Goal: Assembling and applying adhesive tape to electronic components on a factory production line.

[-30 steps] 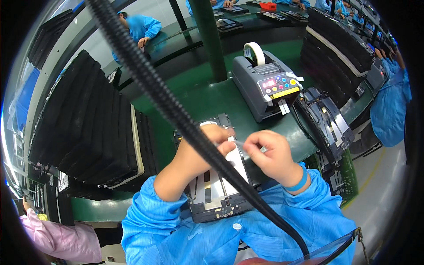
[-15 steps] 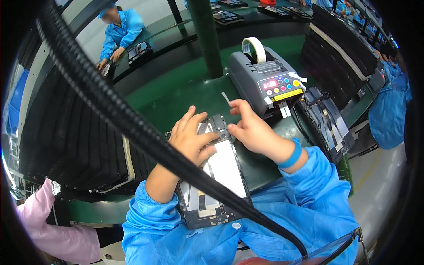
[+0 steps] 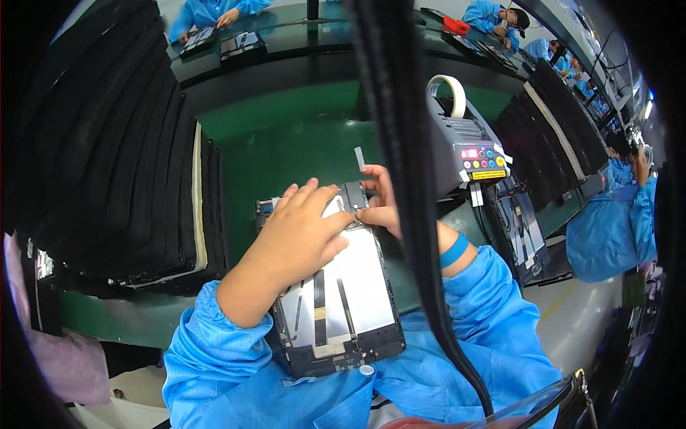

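Observation:
An opened tablet, its inner parts and pale silver panel bared, leans on the bench edge against my lap. My left hand lies across its upper left part with fingers spread, the index fingertip by a small round part near the top. Close to that spot, the thumb of my right hand touches the tablet's upper right edge. A short whitish strip of tape sticks up from the right hand's raised index fingertip. A black braided cable crosses in front and hides part of my right hand and wrist.
A grey tape dispenser with a white roll stands right, beyond the cable. Below it lies another opened tablet. Tall stacks of black trays rise at left and right. Co-workers in blue sit across the green bench.
The view has swung, shifting the dispenser and cable in the picture. My right hand has come closer to the tablet's top, its thumb now against it. My left hand stays on the tablet.

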`<move>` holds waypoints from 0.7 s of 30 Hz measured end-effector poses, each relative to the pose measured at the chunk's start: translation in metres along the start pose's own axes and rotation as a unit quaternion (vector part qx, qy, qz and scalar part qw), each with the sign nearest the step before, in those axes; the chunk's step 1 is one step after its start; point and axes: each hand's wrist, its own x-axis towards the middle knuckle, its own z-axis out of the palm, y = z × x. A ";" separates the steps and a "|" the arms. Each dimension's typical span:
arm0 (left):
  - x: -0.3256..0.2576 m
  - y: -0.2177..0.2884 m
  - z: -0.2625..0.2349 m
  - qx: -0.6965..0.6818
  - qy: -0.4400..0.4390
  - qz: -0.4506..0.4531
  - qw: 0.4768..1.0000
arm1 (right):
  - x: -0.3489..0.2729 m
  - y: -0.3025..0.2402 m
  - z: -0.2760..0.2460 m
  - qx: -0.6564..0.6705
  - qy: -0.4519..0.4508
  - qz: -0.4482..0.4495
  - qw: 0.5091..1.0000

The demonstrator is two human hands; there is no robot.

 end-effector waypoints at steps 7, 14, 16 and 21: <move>-0.006 -0.009 0.004 -0.038 0.054 0.016 0.998 | -0.002 -0.049 -0.017 -0.203 -0.098 -0.092 0.970; -0.007 -0.010 0.006 -0.073 0.079 -0.013 0.994 | 0.003 -0.058 0.000 -0.411 -0.129 -0.051 0.901; -0.008 -0.010 0.006 -0.083 0.081 -0.018 0.993 | 0.006 -0.057 -0.001 -0.415 -0.126 -0.050 0.899; -0.007 -0.010 0.006 -0.092 0.087 -0.019 0.992 | 0.007 -0.054 -0.003 -0.415 -0.127 -0.048 0.900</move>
